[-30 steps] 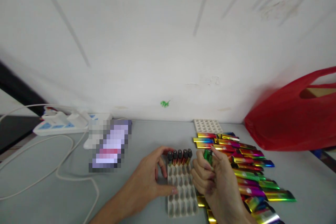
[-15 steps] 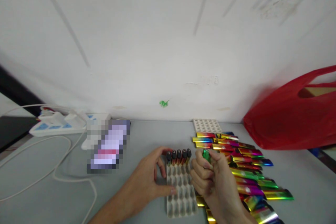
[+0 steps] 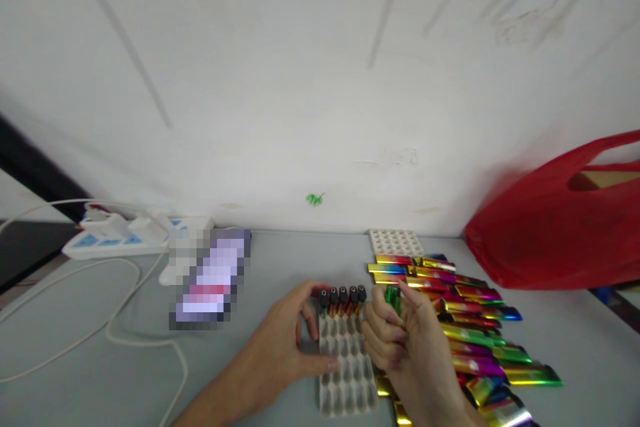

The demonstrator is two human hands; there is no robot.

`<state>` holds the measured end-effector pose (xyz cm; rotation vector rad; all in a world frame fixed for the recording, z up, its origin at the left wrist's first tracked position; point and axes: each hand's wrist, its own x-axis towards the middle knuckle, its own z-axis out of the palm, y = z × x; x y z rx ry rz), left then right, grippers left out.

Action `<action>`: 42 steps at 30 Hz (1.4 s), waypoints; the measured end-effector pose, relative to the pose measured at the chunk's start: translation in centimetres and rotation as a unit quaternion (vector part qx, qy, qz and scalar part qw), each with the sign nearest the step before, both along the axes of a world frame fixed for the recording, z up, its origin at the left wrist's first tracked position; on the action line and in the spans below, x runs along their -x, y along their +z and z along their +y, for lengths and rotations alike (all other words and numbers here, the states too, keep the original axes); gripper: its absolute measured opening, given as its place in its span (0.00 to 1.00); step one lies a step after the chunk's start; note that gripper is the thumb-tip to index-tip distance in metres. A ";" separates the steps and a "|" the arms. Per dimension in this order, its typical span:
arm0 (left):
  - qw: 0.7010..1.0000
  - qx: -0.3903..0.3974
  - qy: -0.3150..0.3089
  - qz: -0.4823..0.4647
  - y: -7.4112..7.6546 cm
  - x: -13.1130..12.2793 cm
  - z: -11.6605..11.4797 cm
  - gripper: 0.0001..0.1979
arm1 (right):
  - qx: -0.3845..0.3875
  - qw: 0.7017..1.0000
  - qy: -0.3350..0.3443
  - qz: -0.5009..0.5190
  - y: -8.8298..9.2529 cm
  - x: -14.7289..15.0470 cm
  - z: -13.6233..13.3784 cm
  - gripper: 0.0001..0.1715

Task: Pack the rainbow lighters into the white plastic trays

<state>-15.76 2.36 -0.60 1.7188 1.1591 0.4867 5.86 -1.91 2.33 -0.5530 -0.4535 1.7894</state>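
A pale moulded tray with rows of hollows lies before me. Its far row holds several upright lighters with black ends and shiny coloured bodies. My left hand grips the tray's left side, thumb over the edge, fingers curled by the far left corner. Beside the tray's right side, my right hand is closed around a green shiny lighter; only its upper end shows above the fist. Many metallic rainbow-coloured lighters lie in overlapping rows right of and partly beneath my right hand.
Against the wall lies a white holed tray. A red plastic bag stands at the right. To the left are a blurred-out phone, a power strip and a loose white cable on the grey table.
The view has shifted very slightly. Both hands keep nearly the same pose, and a little more of the green lighter shows above the right fist.
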 end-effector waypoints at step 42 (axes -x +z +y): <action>1.000 0.015 0.003 0.020 0.6 -0.3 0.0 0.46 | -0.060 0.998 -0.006 -0.002 -0.3 0.8 -1.0 0.32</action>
